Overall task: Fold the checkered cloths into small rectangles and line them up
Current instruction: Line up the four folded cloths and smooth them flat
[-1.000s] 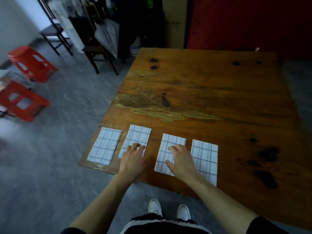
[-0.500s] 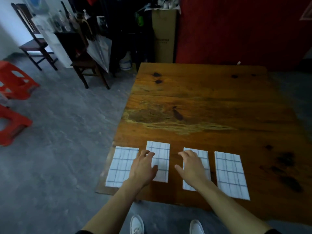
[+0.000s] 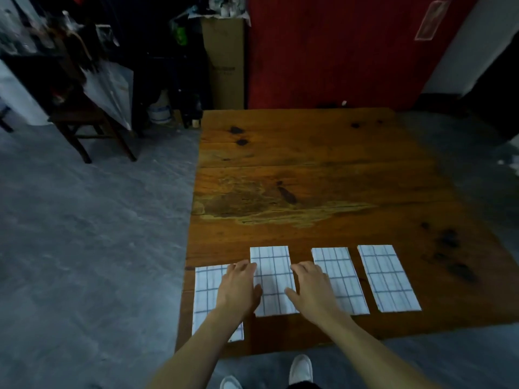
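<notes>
My left hand point(image 3: 238, 289) and right hand point(image 3: 311, 287) lie flat, fingers straight, flanking the second cloth point(image 3: 273, 279) at nine and three o'clock. Four cloths line the table point(image 3: 309, 164) edge.

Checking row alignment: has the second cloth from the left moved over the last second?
Yes. The second cloth has slid away from the table's near edge; its far end now sits ahead of the leftmost cloth, level with the other two.
</notes>
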Motion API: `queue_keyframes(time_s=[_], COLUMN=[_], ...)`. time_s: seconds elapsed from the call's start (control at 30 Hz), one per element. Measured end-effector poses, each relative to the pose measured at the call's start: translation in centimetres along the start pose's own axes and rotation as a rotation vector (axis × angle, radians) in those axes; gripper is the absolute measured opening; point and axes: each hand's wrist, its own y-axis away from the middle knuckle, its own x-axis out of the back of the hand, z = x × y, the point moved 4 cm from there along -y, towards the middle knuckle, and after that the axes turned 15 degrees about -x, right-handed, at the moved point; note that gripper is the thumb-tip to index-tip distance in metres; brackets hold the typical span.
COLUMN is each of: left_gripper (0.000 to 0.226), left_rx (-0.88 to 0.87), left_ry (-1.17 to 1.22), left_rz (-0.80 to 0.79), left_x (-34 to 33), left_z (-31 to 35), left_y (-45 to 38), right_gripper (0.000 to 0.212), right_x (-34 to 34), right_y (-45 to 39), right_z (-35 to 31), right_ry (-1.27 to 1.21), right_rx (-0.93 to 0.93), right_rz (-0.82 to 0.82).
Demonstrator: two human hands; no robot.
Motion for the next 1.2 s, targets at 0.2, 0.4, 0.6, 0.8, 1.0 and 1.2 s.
queue_keyframes(time_s=[0.2,0.4,0.6,0.8,1.0,1.2], left_gripper=[0.053,0.058,0.057,0.055,0.055,0.054], left_rx=[0.009,-0.012,-0.026,-0.039,-0.064,-0.095], left_ry=[-0.111,-0.183,-0.221,-0.23,-0.233,-0.227], left_rz=[-0.042,-0.067,-0.124,-0.154,-0.149,-0.127], left_x=[-0.3,-0.7,-1.2,-2.0,-2.9,-3.3], left_z=[0.2,0.1,-0.2,-0.7,-0.5,0.0], left_y=[0.5,0.2,0.3,0.9,1.1,0.9], right_gripper=[0.061,0.063,0.065,0.062,0.063,0.061], right_x=[0.6,0.0,-1.8,-3.1,-3.7,-4.0], right_y=[-0.9,-1.5,-1.3,-0.9,-0.5,-0.2], right_z=[0.3,-0.1,-0.9,-1.2,-0.8,-0.1], right_ry=[-0.026,0.01,0.122,0.127,0.121,0.134], right_rx=[0.001,0.03,0.057,0.061,0.049,0.034], right_rz=[-0.011,-0.045,-0.075,-0.101,-0.115,-0.103])
